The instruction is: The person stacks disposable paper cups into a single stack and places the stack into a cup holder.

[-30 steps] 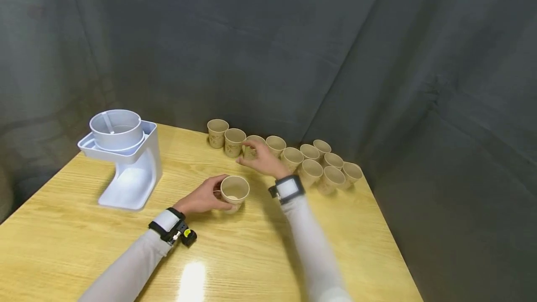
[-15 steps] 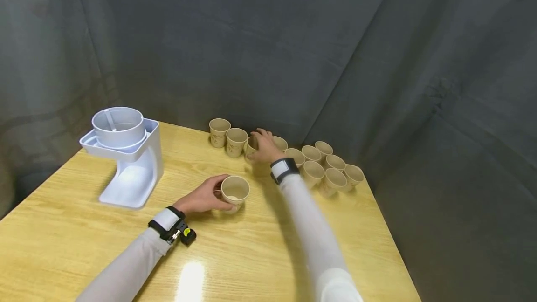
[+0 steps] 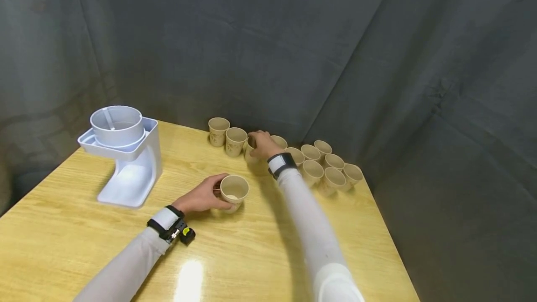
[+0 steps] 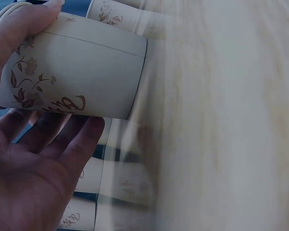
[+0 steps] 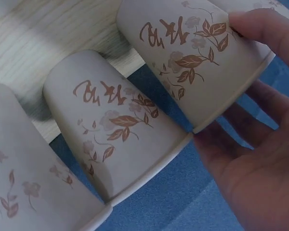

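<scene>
Near the middle of the table, my left hand [image 3: 202, 197] holds a beige paper cup [image 3: 234, 191], its mouth facing up. The left wrist view shows thumb and fingers on opposite sides of this cup [image 4: 86, 72], which bears a brown floral print; I cannot tell whether its base touches the wood. My right hand [image 3: 265, 145] reaches into the back row and grips another paper cup [image 3: 251, 154] near its rim. In the right wrist view, the thumb lies on the printed side of that cup [image 5: 183, 62], with the fingers on the far side.
Two paper cups [image 3: 236, 141] stand left of the right hand. Several more [image 3: 333, 178] cluster to its right. A white stand with a round container [image 3: 118, 129] on top occupies the table's left side. A dark curtain [image 3: 235, 50] hangs behind the table [image 3: 235, 255].
My right hand has moved back and slightly right, from in front of the row onto a cup there, and now grips it. The left hand keeps its cup in almost the same place.
</scene>
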Tool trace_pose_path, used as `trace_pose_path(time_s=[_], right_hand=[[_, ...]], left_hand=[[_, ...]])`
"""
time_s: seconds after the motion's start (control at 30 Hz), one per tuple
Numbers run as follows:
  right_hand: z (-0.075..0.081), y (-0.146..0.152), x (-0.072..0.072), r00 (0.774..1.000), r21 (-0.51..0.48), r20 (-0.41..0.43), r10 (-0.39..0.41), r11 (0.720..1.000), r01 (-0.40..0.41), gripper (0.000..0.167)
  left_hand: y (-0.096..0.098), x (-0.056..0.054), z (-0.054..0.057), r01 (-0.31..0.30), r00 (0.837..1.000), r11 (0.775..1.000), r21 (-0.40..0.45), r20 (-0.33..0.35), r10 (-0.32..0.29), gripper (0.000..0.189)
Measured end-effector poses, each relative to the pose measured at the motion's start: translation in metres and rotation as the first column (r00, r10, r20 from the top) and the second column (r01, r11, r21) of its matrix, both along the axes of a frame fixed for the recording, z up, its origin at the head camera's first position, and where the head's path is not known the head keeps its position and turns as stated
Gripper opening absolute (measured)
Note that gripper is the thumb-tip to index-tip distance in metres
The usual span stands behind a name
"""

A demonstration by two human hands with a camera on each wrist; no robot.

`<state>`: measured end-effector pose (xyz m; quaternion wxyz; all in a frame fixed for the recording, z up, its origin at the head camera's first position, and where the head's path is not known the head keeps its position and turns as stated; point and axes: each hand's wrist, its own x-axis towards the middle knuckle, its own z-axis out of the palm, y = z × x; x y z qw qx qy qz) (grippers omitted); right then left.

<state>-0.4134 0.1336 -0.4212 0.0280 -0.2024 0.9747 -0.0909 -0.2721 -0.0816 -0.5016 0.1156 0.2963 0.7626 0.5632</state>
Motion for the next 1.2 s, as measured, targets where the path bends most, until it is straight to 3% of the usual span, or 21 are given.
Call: trace_pose_path(time_s=[0.27, 0.6, 0.9, 1.2], right_hand=[[0.003, 0.000, 0.006, 0.998, -0.052, -0.038, -0.053, 0.997, 0.051, 0.067], [-0.006, 0.005, 0.025, 0.984, -0.132, -0.178, -0.025, 0.991, 0.002, 0.067], [-0.017, 0.012, 0.061, 0.944, -0.324, -0.321, -0.078, 0.945, -0.032, 0.065], [-0.007, 0.020, 0.092, 0.952, -0.440, -0.294, -0.087, 0.896, -0.054, 0.067]], left_hand=[[-0.001, 0.001, 0.001, 0.014, 1.000, 1.000, 0.012, 0.002, -0.014, 0.069], [-0.005, 0.003, 0.001, 0.004, 1.000, 1.000, 0.012, 0.024, -0.004, 0.069], [-0.004, 0.004, 0.003, 0.012, 1.000, 0.999, 0.030, 0.029, -0.013, 0.069], [-0.006, 0.005, -0.001, 0.024, 0.999, 0.999, 0.038, 0.043, -0.026, 0.069]])
